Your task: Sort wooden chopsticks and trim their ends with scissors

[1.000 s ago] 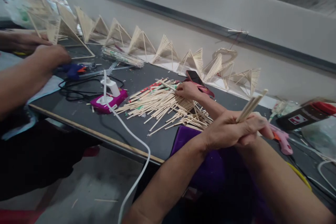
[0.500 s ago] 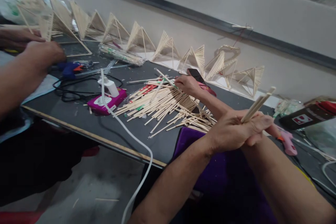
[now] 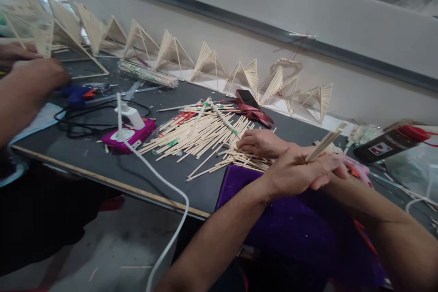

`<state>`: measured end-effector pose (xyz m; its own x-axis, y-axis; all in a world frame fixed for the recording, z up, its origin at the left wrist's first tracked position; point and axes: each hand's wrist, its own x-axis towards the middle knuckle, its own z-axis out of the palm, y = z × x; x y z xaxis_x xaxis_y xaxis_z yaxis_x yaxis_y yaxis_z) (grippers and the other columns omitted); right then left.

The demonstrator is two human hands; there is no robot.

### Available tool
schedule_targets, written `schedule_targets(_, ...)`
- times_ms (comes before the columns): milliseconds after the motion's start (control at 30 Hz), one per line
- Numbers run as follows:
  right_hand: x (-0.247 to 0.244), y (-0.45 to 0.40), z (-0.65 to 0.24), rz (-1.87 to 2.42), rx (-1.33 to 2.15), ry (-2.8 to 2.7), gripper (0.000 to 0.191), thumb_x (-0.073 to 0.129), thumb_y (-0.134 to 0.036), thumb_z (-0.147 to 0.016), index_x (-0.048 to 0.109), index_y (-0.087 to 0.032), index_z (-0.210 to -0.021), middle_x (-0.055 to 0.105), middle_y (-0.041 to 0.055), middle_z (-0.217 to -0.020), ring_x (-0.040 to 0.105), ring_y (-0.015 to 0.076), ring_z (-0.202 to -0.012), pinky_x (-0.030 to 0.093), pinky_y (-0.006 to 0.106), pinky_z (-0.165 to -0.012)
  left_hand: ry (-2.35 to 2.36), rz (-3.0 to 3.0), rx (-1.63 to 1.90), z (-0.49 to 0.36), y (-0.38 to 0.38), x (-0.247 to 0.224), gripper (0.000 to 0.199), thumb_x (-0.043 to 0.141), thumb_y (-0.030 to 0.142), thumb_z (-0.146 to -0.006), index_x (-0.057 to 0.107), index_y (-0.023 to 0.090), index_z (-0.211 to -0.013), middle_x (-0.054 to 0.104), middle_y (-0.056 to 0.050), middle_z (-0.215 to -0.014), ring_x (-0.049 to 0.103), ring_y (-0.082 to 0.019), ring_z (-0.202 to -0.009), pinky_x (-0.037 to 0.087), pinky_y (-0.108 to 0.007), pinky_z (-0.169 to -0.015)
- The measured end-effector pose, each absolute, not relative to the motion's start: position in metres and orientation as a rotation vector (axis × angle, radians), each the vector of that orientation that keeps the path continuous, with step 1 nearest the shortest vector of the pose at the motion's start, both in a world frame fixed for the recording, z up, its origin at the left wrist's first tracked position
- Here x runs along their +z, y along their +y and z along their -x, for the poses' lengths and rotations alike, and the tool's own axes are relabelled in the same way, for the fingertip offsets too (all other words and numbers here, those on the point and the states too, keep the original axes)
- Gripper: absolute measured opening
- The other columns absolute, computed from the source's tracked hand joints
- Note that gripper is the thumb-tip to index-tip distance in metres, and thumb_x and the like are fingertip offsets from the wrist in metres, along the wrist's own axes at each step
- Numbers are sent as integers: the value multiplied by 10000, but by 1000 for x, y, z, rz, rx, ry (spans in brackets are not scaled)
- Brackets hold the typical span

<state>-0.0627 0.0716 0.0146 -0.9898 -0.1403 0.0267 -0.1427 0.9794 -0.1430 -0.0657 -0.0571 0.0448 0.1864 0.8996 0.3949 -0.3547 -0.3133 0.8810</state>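
Far left: co-worker's hand (image 3: 39, 73) at a big stick frame (image 3: 70, 32), blue glue gun (image 3: 75, 95) just beside. Black cable (image 3: 80, 130) bunched in front of that. Next, magenta power strip (image 3: 145, 133) with white adapter (image 3: 132, 117) plugged in; white cord (image 3: 164, 179) drops from it over the front edge (image 3: 109, 181), crossing the near side. Behind, clear packet of sticks (image 3: 148, 74) lies flat, and a row of small stick frames (image 3: 174, 54) lines the wall (image 3: 239, 36), capping reach at the back.

Mid-table: loose pile of sticks (image 3: 191, 136). Dark tabletop (image 3: 202, 194) shows between pile and edge, bounded right by purple cover (image 3: 273, 226), which overlaps the edge. Phone (image 3: 247, 97) and red pouch (image 3: 256, 115) sit behind the pile.

Right hand (image 3: 259, 143) is down on the pile's right end, fingers curled; can't tell if it has a stick. Left hand (image 3: 304, 171) crosses over the right forearm, clenched around a small bundle (image 3: 325, 143), tips up. Farther right: pink glue gun (image 3: 359, 171), then dark bottle (image 3: 383, 148), tilted, red cap.
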Motion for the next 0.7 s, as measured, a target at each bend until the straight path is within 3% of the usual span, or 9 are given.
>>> schedule_targets(133,15,95,70,-55,314,-2988,299,406,-313,-900,652,-145,-880,625,67,-878,556,129,-767,415,258,-690,532,-1333,1395,65,-54,43,379,434,407,-871,651,96,-855,382,52,-473,365,-59,-477,324,-212,-524)
schedule_targets(233,7,119,89,173,93,-2863,280,392,-189,-883,637,-159,-1016,632,77,-1000,555,158,-913,412,276,-771,549,-1329,1386,65,-54,44,380,437,406,-869,656,98,-833,393,47,-477,370,-58,-479,319,-209,-515)
schedule_targets(367,-1,136,114,223,-313,-2985,402,390,-68,-831,575,-205,-1160,593,89,-1106,511,188,-1010,407,289,-795,598,-1338,1380,67,-53,44,378,434,401,-871,659,99,-839,405,41,-490,380,-63,-500,336,-212,-537)
schedule_targets(500,1,139,126,203,-559,-3092,283,411,-152,-859,627,-193,-1037,602,103,-1010,496,215,-998,405,301,-760,626,-1351,1369,66,-54,45,368,424,385,-876,659,103,-846,404,38,-499,384,-67,-515,344,-215,-557)
schedule_targets(700,8,139,126,170,-677,-3132,204,457,-215,-839,645,-179,-909,596,104,-1023,481,226,-1042,406,289,-735,609,-1319,1364,63,-55,45,382,434,409,-869,653,97,-839,389,41,-496,373,-64,-500,328,-213,-531)
